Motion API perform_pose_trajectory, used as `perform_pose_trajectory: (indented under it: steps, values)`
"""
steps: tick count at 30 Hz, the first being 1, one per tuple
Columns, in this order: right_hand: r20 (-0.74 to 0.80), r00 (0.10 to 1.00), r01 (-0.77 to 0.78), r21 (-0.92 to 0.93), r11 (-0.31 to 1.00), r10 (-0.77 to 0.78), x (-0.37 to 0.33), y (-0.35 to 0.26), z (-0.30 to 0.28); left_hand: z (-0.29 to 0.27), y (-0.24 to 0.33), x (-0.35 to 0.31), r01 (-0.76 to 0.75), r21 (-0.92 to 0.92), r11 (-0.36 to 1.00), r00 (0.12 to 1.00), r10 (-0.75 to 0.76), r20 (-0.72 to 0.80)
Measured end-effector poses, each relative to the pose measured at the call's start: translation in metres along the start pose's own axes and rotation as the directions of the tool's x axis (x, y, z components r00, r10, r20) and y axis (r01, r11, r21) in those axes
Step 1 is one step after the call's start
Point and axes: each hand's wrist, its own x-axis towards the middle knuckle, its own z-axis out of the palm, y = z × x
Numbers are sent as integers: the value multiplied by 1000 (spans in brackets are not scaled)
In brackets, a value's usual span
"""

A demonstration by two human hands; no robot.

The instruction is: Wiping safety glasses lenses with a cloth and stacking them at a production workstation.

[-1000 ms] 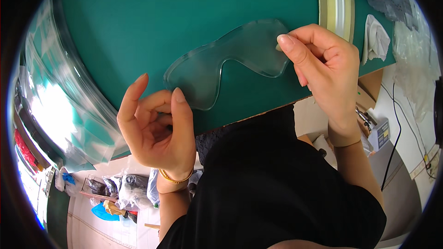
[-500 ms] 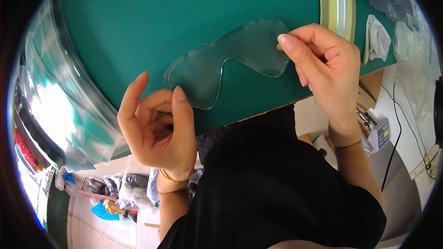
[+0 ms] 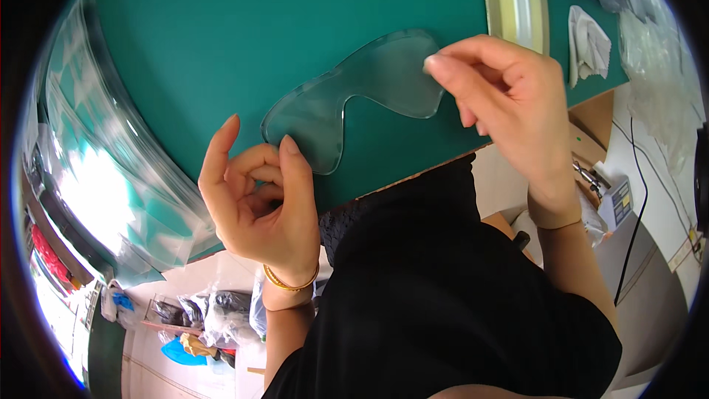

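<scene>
The view has shifted slightly since the earlier frame; left hand [image 3: 264, 203] and right hand [image 3: 517, 107] still pinch the clear lens [image 3: 314, 114] by its ends over the green table [image 3: 192, 37]. Long axis: eight-to-two o'clock; notched edge [image 3: 351, 90] faces five.

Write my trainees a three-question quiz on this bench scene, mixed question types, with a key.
1. Multiple choice: what is between the fingers of the left hand and those of the right hand?
(a) a steel fork
(b) a clear lens
(c) a paper cup
2. True or false: the clear lens is a perfect circle.
3. Fill in: on the tabletop, the pale cloth lies to the ___ of the clear lens.

Key: 1. (b); 2. false; 3. right
</scene>
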Motion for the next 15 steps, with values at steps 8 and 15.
perform_pose_trajectory:
  steps: [8,15]
  values:
    - [-383,910,-176,-704,688,-158,15,-7,-36,4,-8,-1,-69,-80,994,997,65,-42]
    - [-309,950,-128,-241,962,49,2,-42,-27,3,-6,-2,-88,-74,993,995,83,-60]
